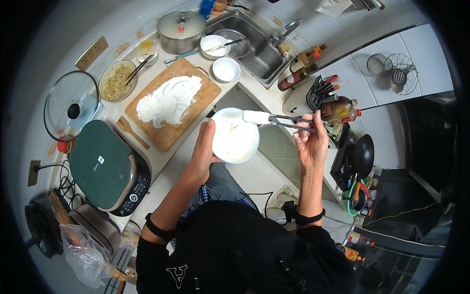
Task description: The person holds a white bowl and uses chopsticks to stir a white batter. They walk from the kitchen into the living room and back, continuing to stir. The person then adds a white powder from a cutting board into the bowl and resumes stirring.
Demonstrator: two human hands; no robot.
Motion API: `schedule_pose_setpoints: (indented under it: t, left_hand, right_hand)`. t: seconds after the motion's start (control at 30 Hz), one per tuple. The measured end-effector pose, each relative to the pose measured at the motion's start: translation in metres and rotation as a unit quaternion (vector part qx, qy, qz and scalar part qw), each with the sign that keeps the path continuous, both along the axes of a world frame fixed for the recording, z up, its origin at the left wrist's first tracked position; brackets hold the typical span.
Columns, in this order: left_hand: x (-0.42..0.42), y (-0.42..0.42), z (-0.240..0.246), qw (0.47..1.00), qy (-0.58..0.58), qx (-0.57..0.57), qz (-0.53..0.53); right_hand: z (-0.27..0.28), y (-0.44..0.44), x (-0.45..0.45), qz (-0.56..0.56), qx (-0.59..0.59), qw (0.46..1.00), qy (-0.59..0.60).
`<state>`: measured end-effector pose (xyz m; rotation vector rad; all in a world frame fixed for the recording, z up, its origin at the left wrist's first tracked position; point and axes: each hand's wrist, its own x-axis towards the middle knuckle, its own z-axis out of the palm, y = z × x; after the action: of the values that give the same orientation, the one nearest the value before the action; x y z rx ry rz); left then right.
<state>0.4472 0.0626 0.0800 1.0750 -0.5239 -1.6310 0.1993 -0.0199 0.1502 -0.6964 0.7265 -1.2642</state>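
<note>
My left hand [202, 150] grips a white bowl [253, 150] with a blue rim, thumb over the edge. A pale, creamy-looking substance coats its inside. My right hand [312, 141] holds a pair of dark chopsticks [288, 118]. A thick white lump [256, 117] sits at their tips, over the bowl's right rim; whether it is soft or firm I cannot tell. Beyond my left hand, a heap of white flour-like powder [170, 99] is spread on a wooden cutting board [169, 137]. A wooden spatula [131, 131] rests beside the board.
At left stands a green electric griddle [104, 161], near a glass lid [71, 104]. A bowl of chopped filling [116, 81] has chopsticks in it. Behind are a lidded steel pot [181, 35], two white bowls [226, 70] and a sink [262, 62]. Bottles [293, 79] line the right counter.
</note>
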Motion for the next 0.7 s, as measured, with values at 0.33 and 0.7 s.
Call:
schedule_pose_setpoints:
  t: [0.33, 0.7]
  left_hand:
    - [0.004, 0.004, 0.006, 0.999, -0.017, 0.006, 0.044]
    - [0.002, 0.007, -0.004, 0.999, 0.005, 0.049, 0.018]
  right_hand:
    - [-0.008, 0.024, 0.024, 0.188, -0.118, 0.924, 0.311]
    - [-0.019, 0.022, 0.011, 0.076, -0.074, 0.971, 0.215]
